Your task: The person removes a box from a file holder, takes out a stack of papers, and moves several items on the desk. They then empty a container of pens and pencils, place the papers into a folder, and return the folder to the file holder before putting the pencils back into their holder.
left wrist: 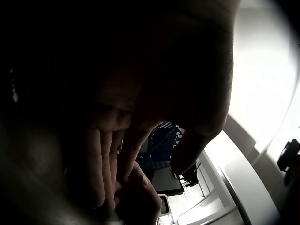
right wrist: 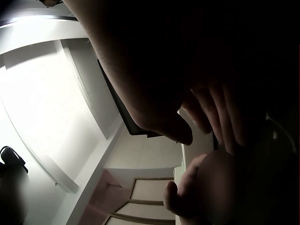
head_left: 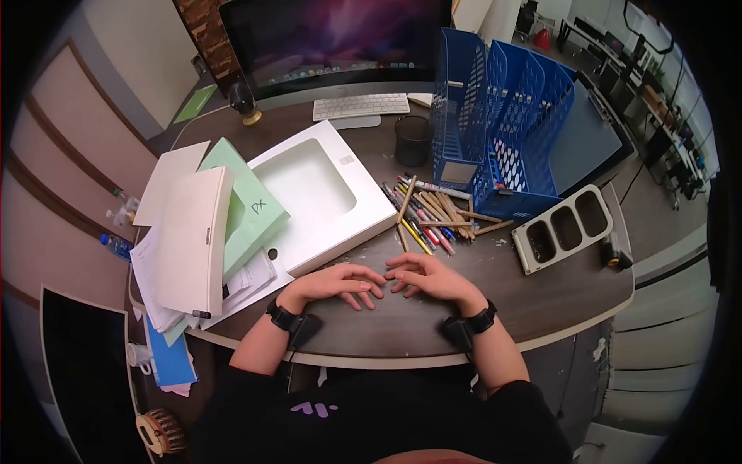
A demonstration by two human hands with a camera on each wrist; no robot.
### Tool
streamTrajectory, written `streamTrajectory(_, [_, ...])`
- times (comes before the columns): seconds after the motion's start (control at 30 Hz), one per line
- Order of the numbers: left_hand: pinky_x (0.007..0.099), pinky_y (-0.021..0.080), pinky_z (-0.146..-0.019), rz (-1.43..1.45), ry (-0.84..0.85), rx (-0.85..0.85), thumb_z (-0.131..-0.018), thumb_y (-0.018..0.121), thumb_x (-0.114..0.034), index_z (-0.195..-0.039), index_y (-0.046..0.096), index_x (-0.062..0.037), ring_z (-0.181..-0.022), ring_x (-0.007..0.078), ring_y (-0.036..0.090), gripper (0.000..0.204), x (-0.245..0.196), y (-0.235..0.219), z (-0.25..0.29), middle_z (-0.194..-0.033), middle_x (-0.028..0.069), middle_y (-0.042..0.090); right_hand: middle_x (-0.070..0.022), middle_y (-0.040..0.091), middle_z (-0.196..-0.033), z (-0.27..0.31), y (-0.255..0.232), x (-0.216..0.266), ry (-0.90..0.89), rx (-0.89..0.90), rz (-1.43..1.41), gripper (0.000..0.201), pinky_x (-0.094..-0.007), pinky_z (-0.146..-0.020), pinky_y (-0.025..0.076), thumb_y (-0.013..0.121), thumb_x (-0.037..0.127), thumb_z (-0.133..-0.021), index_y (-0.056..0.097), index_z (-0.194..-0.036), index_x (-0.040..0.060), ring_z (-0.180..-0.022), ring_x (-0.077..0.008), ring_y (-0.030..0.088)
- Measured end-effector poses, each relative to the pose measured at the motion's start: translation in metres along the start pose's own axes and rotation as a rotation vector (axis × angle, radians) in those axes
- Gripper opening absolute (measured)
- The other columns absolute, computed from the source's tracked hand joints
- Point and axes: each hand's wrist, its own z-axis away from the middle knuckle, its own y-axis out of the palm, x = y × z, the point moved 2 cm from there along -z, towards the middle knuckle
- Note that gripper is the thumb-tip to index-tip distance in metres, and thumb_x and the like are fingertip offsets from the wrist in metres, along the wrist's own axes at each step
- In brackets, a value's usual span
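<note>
Both hands rest near the front edge of the dark wooden desk [head_left: 371, 329], their fingertips close together in the head view. My left hand [head_left: 334, 284] has loosely bent fingers with nothing in them. Mirroring it, my right hand [head_left: 434, 277] is relaxed and holds nothing either. Just beyond the right hand lies a loose pile of pens and pencils [head_left: 440, 216]. A white box lid [head_left: 340, 240] with a recessed middle stands beyond the left hand. Each wrist view shows its own hand [left wrist: 154, 93] in dark shadow with the other hand's fingers beyond.
Papers, a green folder [head_left: 259, 207] and a cream file box [head_left: 189, 240] are heaped at left. A black mesh pen cup [head_left: 413, 141], blue file racks [head_left: 510, 197] and a three-slot organizer [head_left: 563, 230] stand right. Behind are a keyboard [head_left: 360, 106] and monitor [head_left: 340, 42].
</note>
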Motion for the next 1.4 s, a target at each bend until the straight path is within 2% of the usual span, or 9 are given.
streamTrajectory(0.27, [0.0326,0.059,-0.086,-0.004,-0.009,-0.017,-0.100,0.060,-0.029,-0.139,0.050,-0.0009,-0.105,0.0236,0.069,0.049,-0.003,0.001,0.000,-0.126,0.0165,0.063,-0.0111,0.067,-0.119,0.005,0.001,0.005,-0.010,-0.001,0.002,0.038,-0.0306,-0.081,0.058,0.055,0.018,-0.101,0.052,-0.136,0.0028,-0.100,-0.0178,0.068])
streamTrajectory(0.8, [0.0303,0.058,-0.079,-0.124,0.003,-0.018,-0.101,0.060,-0.034,-0.140,0.050,-0.0018,-0.100,0.0206,0.070,0.051,-0.005,0.008,-0.004,-0.125,0.0150,0.063,-0.0117,0.067,-0.119,0.004,0.003,0.004,0.018,-0.035,0.010,0.039,-0.0303,-0.079,0.058,0.060,0.022,-0.101,0.054,-0.134,0.0023,-0.098,-0.0176,0.068])
streamTrajectory(0.93, [0.0307,0.057,-0.083,-0.101,0.020,-0.036,-0.101,0.059,-0.033,-0.140,0.049,0.0001,-0.101,0.0199,0.069,0.052,-0.003,0.008,0.001,-0.125,0.0150,0.063,-0.0125,0.067,-0.121,0.004,0.004,0.009,0.026,-0.046,0.018,0.039,-0.0305,-0.078,0.058,0.060,0.020,-0.100,0.054,-0.134,0.0021,-0.097,-0.0184,0.069])
streamTrajectory(1.03, [0.0297,0.056,-0.086,-0.066,0.014,-0.045,-0.101,0.058,-0.027,-0.141,0.049,-0.0005,-0.106,0.0198,0.068,0.048,0.001,0.006,0.005,-0.125,0.0140,0.063,-0.0124,0.067,-0.121,0.003,0.003,0.008,0.028,-0.041,0.007,0.039,-0.0303,-0.077,0.058,0.059,0.020,-0.101,0.053,-0.134,0.0020,-0.097,-0.0184,0.069])
streamTrajectory(1.4, [0.0296,0.056,-0.087,-0.097,0.065,-0.076,-0.102,0.057,-0.025,-0.140,0.050,0.0002,-0.105,0.0189,0.068,0.046,0.003,0.002,0.014,-0.124,0.0145,0.064,-0.0116,0.069,-0.117,-0.001,0.006,0.009,0.034,-0.053,0.057,0.038,-0.0284,-0.073,0.058,0.058,0.021,-0.102,0.053,-0.134,0.0012,-0.093,-0.0180,0.070])
